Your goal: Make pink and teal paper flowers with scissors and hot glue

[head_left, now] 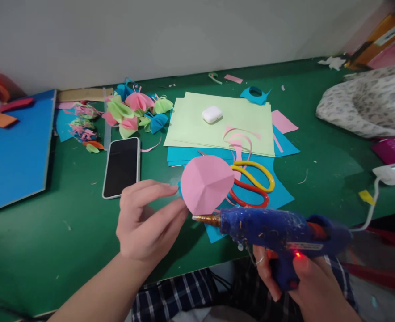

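Note:
My left hand (pixel 152 219) pinches a pink paper piece (pixel 207 183), creased and round like a petal, with a bit of blue paper (pixel 180 189) showing behind its left edge. Wrapped around the handle of a blue hot glue gun (pixel 264 228) is my right hand (pixel 304 277); a red light glows on the gun. The gun's nozzle points left, close to the lower edge of the pink paper; whether they touch I cannot tell. Behind the pink paper lie scissors (pixel 253 183) with yellow and red handles, their blades mostly hidden, on blue paper sheets (pixel 281 197).
A phone (pixel 122 167) lies left of the paper stack. Folded paper shapes (pixel 137 105) are heaped behind it. A white earbud case (pixel 212 114) rests on pale green sheets (pixel 184 120). A blue board (pixel 19 152) is at far left, a patterned cloth (pixel 348 105) at right.

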Available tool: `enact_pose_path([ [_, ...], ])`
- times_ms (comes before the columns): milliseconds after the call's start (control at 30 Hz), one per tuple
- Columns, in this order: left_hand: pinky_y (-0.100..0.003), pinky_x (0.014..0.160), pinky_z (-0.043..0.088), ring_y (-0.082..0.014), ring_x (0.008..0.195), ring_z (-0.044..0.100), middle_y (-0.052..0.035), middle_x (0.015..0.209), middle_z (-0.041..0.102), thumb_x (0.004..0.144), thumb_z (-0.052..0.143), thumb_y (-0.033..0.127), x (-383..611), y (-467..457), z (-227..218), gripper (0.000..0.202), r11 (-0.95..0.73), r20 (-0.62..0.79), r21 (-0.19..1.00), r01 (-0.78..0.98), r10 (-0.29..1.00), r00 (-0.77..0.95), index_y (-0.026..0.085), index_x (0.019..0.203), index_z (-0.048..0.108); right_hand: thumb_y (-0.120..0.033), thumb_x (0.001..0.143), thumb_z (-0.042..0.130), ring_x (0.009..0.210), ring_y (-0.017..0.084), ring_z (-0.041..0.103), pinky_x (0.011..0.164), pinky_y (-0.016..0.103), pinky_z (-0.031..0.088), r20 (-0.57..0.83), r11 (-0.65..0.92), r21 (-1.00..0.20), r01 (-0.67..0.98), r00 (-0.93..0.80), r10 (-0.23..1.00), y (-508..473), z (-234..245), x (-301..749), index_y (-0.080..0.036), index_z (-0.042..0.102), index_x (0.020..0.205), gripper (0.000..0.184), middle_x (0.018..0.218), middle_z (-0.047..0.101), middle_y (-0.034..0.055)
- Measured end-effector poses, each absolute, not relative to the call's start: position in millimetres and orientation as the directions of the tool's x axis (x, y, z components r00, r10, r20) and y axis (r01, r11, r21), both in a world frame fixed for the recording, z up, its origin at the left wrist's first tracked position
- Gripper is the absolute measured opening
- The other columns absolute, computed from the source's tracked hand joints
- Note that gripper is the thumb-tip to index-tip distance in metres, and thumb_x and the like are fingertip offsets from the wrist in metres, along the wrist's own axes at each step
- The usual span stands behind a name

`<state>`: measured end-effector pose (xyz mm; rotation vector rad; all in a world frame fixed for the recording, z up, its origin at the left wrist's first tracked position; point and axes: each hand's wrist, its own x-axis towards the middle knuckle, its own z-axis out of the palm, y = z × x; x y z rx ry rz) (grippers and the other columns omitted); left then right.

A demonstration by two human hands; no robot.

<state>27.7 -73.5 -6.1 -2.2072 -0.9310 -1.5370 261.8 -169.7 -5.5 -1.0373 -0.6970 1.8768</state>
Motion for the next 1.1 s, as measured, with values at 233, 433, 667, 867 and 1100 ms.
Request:
enact_pose_path([
  [233,-0.032,0.060,0.045,-0.0170,0.075,0.054,-0.0031,0.084,0.058,0.067,0.070,0.008,28.8,-76.4,-4.3,0.017,-0.721,0.896,0.175,0.670,0.398,0.195,0.021,0.075,0.063,-0.064,0.066,0.061,0.039,0.008,0.050,0.034,0.016,0.037,-0.268,-0.314,-0.873,-0.374,-0.172,0.948,-163.2,-1.7,261.8,-0.024,0.070,0.081,0.043,0.058,0.061,0.0010],
  [433,-0.031,0.060,0.045,-0.0164,0.076,0.055,-0.0034,0.087,0.058,0.067,0.068,0.005,31.0,-77.2,-5.2,0.018,-0.708,0.901,0.260,0.657,0.422,0.098,0.021,0.076,0.064,-0.052,0.072,0.060,0.046,0.014,0.054,0.043,0.026,0.043,-0.001,-0.153,-0.962,0.228,0.554,0.833,-126.3,-4.3,309.0,-0.022,0.066,0.073,0.030,0.060,0.062,0.0031],
  [667,-0.030,0.059,0.045,-0.0162,0.077,0.057,-0.0033,0.088,0.058,0.067,0.068,0.002,33.1,-82.6,-5.0,0.023,-0.688,0.867,0.379,0.619,0.497,0.022,0.021,0.080,0.065,-0.049,0.066,0.067,0.061,0.026,0.060,0.049,0.035,0.039,0.329,-0.321,-0.355,0.878,0.438,0.836,-93.3,-38.0,366.2,-0.019,0.069,0.103,0.048,0.077,0.069,0.0142],
  [867,-0.030,0.061,0.045,-0.0165,0.080,0.056,-0.0031,0.088,0.058,0.067,0.068,0.003,33.8,-84.3,-4.6,0.019,-0.686,0.868,0.393,0.612,0.497,-0.001,0.020,0.074,0.064,-0.041,0.063,0.073,0.065,0.023,0.057,0.059,0.036,0.045,0.598,-0.229,-0.391,0.891,0.435,0.673,-104.3,-26.2,340.7,-0.015,0.073,0.089,0.036,0.071,0.064,0.0121],
  [1100,-0.031,0.061,0.045,-0.0171,0.079,0.055,-0.0042,0.089,0.058,0.065,0.068,0.003,33.4,-84.9,-3.1,0.020,-0.722,0.890,0.345,0.600,0.455,0.035,0.019,0.076,0.064,-0.027,0.081,0.060,0.081,0.017,0.064,0.069,0.030,0.054,0.382,0.265,-0.804,0.533,0.121,0.916,-104.0,14.8,242.2,-0.021,0.068,0.094,0.017,0.089,0.069,0.0039],
])
